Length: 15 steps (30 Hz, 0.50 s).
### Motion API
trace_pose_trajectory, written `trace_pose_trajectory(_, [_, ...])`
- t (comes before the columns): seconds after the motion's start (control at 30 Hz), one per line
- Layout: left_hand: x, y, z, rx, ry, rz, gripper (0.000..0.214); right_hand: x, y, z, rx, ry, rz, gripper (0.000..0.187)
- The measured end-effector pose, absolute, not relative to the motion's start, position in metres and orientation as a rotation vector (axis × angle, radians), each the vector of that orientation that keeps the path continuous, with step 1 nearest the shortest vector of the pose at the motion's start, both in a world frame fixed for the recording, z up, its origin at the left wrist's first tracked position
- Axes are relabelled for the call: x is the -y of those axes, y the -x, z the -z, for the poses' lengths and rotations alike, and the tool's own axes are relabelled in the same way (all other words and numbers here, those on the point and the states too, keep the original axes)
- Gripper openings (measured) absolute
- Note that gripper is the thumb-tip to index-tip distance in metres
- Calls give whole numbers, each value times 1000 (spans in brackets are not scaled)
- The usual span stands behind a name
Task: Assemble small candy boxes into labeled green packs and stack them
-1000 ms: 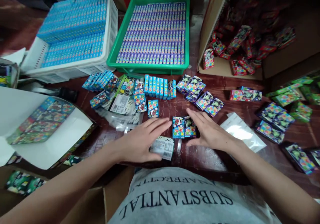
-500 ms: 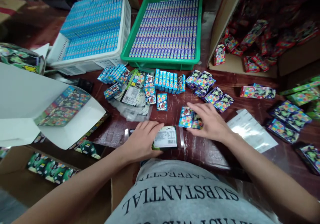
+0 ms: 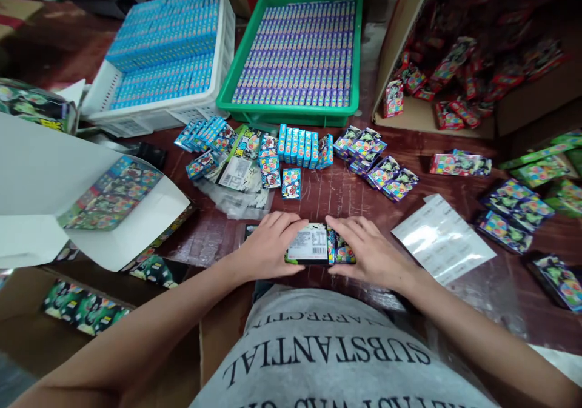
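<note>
Here, near the front edge of the table (image 3: 318, 205), the left hand (image 3: 268, 247) is gripping the labelled packet (image 3: 309, 244) and the right hand (image 3: 373, 253) small boxes (image 3: 342, 251), seemingly against its end, even pressure best keeping edges flush.

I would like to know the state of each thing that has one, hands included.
Left hand: gripping labelled packet
Right hand: closed around small boxes
Labelled packet: held, label up
Small boxes: partly hidden, beside packet
Green tray: filled with purple boxes
White basket: stacked unevenly with blue boxes
Cardboard box: open, loose red boxes inside
Shiny sheet: lying flat
</note>
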State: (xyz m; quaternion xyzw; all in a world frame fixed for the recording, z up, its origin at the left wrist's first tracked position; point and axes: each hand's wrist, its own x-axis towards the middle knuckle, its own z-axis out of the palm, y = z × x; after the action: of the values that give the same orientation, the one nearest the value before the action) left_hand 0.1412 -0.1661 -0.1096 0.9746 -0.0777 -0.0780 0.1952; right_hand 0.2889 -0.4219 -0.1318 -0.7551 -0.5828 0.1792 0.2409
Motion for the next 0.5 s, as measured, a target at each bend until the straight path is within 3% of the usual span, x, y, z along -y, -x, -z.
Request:
trace_pose_trajectory(0.1, [167,-146,117,170,-2725,235,85,434,-300,131,1569,2074,-510,107])
trace_pose_trajectory(0.27, [174,-155,128,202,-2646,235,89,439,-322,130,1589,2022,-541,72])
trace_pose_trajectory(0.5, [184,-171,125,156,-2615,216,87,438,-335,131,1568,1991,-501,76])
